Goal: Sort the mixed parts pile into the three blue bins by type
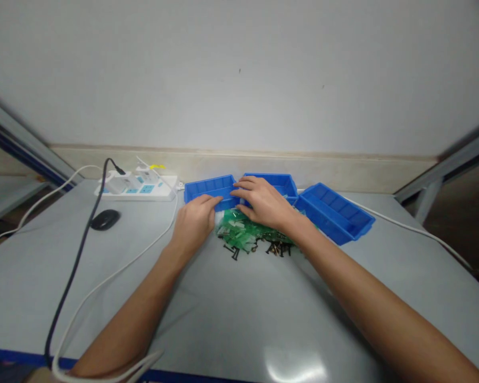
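My left hand [195, 221] is closed at the front left of the left blue bin [208, 186], thumb and fingers on its front wall. My right hand [261, 201] reaches over the front of the middle blue bin [285, 183]. Its fingers are stretched and a little apart, their tips at the right end of the left bin. Below the hands lies a heap of small green plastic bags [239, 229], partly hidden by my right hand and forearm. Loose dark screws [234, 252] and some brass-coloured pieces [279, 248] lie along its near edge.
A third blue bin [335, 213] sits angled at the right. To the left are a white power strip [159, 191] with plugs, a black computer mouse [105, 219], and a black cable [77, 260]. White cables cross the grey table [231, 319]. A wall stands behind.
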The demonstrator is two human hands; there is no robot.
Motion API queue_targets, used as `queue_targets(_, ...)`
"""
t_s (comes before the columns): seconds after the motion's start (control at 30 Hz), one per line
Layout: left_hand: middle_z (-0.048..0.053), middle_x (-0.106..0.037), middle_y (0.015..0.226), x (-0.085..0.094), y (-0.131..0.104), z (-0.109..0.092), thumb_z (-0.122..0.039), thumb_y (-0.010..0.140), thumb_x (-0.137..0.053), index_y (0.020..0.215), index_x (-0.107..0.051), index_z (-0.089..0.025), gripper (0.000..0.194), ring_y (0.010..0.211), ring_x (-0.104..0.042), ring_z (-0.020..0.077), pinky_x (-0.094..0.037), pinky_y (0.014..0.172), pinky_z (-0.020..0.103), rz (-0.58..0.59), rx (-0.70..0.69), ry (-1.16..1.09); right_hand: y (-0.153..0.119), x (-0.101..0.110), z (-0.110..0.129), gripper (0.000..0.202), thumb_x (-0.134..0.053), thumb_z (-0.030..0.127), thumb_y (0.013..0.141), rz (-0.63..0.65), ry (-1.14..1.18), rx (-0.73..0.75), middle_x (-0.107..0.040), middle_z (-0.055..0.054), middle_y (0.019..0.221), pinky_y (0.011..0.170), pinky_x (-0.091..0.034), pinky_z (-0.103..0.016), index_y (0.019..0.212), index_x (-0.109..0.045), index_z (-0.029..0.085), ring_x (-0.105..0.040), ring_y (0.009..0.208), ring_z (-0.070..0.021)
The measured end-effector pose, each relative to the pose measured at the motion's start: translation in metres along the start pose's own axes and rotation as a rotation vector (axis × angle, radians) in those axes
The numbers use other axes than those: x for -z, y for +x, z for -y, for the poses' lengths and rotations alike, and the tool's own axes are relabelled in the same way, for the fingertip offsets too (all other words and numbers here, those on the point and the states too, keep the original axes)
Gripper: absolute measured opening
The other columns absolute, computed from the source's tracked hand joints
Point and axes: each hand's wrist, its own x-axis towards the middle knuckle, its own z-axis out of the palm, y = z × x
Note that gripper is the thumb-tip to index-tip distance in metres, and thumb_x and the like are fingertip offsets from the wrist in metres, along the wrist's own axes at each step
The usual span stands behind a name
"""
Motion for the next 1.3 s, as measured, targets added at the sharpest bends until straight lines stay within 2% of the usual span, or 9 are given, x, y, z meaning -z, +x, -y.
queue_targets(0.2,0.01,-0.072,0.106,0.0,0.001,-0.004,-0.013,0.091,-0.045,0.115,-0.07,-0.016,0.035,0.098,-0.068,0.0242,-0.054,0.093,0.038,0.037,-0.041,-0.081,-0.042,0.013,0.007,0.025,-0.055,0.02,0.095,-0.174,0.063,-0.125,-0.069,-0.012,0.121,0.101,-0.046,-0.046,0.115,-0.069,0.017,-0.057,0.119,-0.0274)
queue_targets(0.37,0.012,-0.072,0.109,-0.005,0.002,-0.003,-0.011,0.09,-0.043,0.116,-0.069,-0.014,0.037,0.101,-0.067,0.0254,-0.053,0.095,0.042,0.034,-0.031,-0.1,-0.073,0.012,0.006,0.023,-0.056,0.02,0.094,-0.306,0.117,-0.211,-0.07,-0.011,0.117,0.1,-0.048,-0.045,0.112,-0.069,0.017,-0.06,0.113,-0.026)
queue_targets(0.57,0.013,-0.071,0.111,-0.01,0.003,-0.006,-0.009,0.089,-0.046,0.115,-0.068,-0.012,0.035,0.108,-0.063,0.0266,-0.051,0.099,0.046,-0.036,-0.1,-0.114,-0.095,0.017,0.003,0.018,-0.058,0.022,0.093,-0.426,0.207,-0.325,-0.074,-0.008,0.107,0.097,-0.05,-0.042,0.105,-0.07,0.02,-0.066,0.104,-0.0236)
queue_targets(0.7,0.014,-0.068,0.118,-0.01,0.007,-0.022,-0.009,0.089,-0.051,0.117,-0.068,-0.012,0.033,0.121,-0.054,0.0302,-0.049,0.104,0.051,-0.121,-0.188,-0.073,-0.102,0.026,-0.004,0.018,-0.059,0.025,0.092,-0.423,0.204,-0.417,-0.076,-0.007,0.103,0.091,-0.052,-0.04,0.102,-0.072,0.02,-0.068,0.1,-0.0239)
queue_targets(0.8,0.013,-0.068,0.114,-0.012,0.013,-0.041,-0.007,0.088,-0.053,0.11,-0.07,-0.013,0.029,0.118,-0.055,0.0291,-0.051,0.1,0.049,-0.131,-0.253,-0.095,-0.102,0.033,-0.012,0.017,-0.062,0.026,0.088,-0.421,0.191,-0.535,-0.077,-0.005,0.098,0.084,-0.054,-0.038,0.099,-0.075,0.021,-0.07,0.09,-0.0238)
queue_targets(0.97,0.012,-0.068,0.112,-0.024,0.025,-0.073,-0.004,0.086,-0.053,0.11,-0.069,-0.012,0.029,0.111,-0.057,0.0273,-0.054,0.096,0.046,-0.085,-0.313,-0.152,-0.106,0.035,-0.022,0.02,-0.061,0.028,0.086,-0.521,0.175,-0.747,-0.077,-0.005,0.091,0.078,-0.055,-0.037,0.097,-0.076,0.02,-0.07,0.076,-0.0229)
queue_targets(1.17,0.016,-0.063,0.129,-0.039,0.028,-0.09,-0.004,0.088,-0.052,0.123,-0.064,-0.011,0.038,0.123,-0.05,0.0339,-0.05,0.1,0.053,-0.053,-0.337,-0.124,-0.121,0.029,-0.023,0.023,-0.056,0.03,0.09,-0.581,0.109,-0.764,-0.077,-0.007,0.095,0.083,-0.053,-0.041,0.099,-0.075,0.019,-0.071,0.083,-0.0255)
queue_targets(1.23,0.015,-0.063,0.129,-0.041,0.028,-0.09,-0.002,0.088,-0.05,0.121,-0.066,-0.012,0.039,0.124,-0.05,0.033,-0.049,0.102,0.054,-0.045,-0.326,-0.181,-0.121,0.031,-0.02,0.022,-0.056,0.029,0.091,-0.641,0.12,-0.754,-0.077,-0.006,0.095,0.085,-0.053,-0.039,0.098,-0.075,0.02,-0.071,0.086,-0.0249)
queue_targets(1.3,0.014,-0.067,0.121,-0.04,0.03,-0.089,-0.001,0.088,-0.047,0.114,-0.069,-0.013,0.036,0.121,-0.054,0.0294,-0.049,0.103,0.051,-0.095,-0.279,-0.307,-0.119,0.035,-0.015,0.021,-0.057,0.028,0.091,-0.669,0.149,-0.725,-0.077,-0.006,0.095,0.085,-0.052,-0.037,0.097,-0.075,0.02,-0.07,0.085,-0.0233)
